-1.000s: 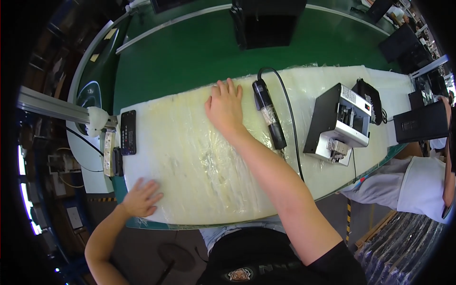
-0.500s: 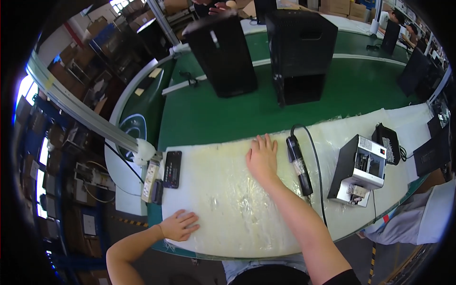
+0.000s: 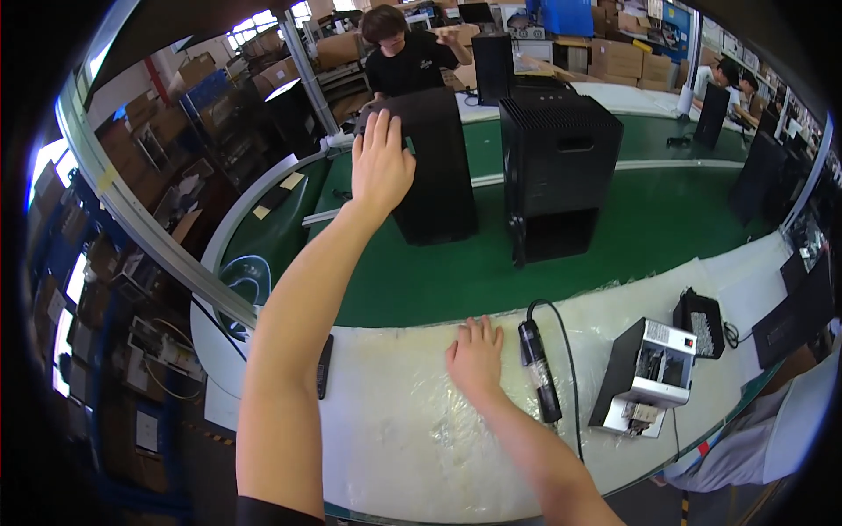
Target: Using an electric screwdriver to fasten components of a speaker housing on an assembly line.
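Resting, 5 o'clock: right hand [image 3: 476,359], fingers slightly spread on mat [image 3: 395,425]. Left hand [image 3: 383,173], 11 o'clock: fingers nearly together; contact with black case [image 3: 443,175] unclear; advise flat palm.

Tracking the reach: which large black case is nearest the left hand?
The left black case of the front pair: the left hand overlaps it in view; the ribbed case stands farther right.

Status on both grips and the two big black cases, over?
Left grip open, at left black case, contact unclear. Right grip open, palm-down on pale mat. Right black case stands apart, seemingly not in the way.
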Demonstrator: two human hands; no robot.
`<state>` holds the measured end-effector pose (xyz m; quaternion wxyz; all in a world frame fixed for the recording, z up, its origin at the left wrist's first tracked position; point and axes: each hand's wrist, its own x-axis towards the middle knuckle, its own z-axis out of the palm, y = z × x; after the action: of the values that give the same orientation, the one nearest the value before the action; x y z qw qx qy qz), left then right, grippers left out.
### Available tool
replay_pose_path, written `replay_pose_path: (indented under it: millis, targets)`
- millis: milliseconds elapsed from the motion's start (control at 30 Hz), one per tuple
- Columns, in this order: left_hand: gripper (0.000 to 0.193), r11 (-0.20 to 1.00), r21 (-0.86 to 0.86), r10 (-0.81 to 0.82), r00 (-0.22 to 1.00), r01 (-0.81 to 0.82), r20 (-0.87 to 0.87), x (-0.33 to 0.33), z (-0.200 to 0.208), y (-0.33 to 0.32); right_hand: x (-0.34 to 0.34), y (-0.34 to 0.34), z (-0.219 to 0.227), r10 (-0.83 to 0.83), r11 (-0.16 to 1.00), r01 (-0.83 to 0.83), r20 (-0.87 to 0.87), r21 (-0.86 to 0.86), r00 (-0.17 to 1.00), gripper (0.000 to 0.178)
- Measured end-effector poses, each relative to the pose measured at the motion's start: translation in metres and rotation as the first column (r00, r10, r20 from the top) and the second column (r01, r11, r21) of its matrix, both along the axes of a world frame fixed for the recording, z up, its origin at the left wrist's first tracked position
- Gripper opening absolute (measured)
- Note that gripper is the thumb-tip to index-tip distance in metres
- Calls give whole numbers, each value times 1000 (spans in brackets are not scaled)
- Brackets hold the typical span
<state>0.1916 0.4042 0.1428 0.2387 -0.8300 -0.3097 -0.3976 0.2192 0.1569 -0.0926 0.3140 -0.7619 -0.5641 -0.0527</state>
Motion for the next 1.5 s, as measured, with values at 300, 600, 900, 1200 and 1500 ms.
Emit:
replay_pose_path:
  millis: [300, 600, 900, 1200, 1500]
  targets:
    - [43, 972, 145, 193, 981, -186, -33, 28, -11, -33, 3, 4, -6, -4, 1000, 3, -40, -23, 999, 34]
    - [44, 955, -286, 51, 992, -81, -112, 41, 27, -106, 11, 1, -5, -5, 942, 102, -292, 320, 956, 28]
    - [62, 834, -541, 360, 849, -108, 386, -101, 5, -127, 13, 8, -18, 75, 848, 304, -666, 434, 742, 23]
    - [40, 779, -353, 522, -225, 519, 823, -290, -150, -294, 35, -23, -20, 185, 821, 301, -725, 485, 663, 19]
    - [33, 464, -302, 702, -138, 832, 699, -391, -227, -321, 65, -106, 36, -236, 936, 181, -156, -302, 959, 37]
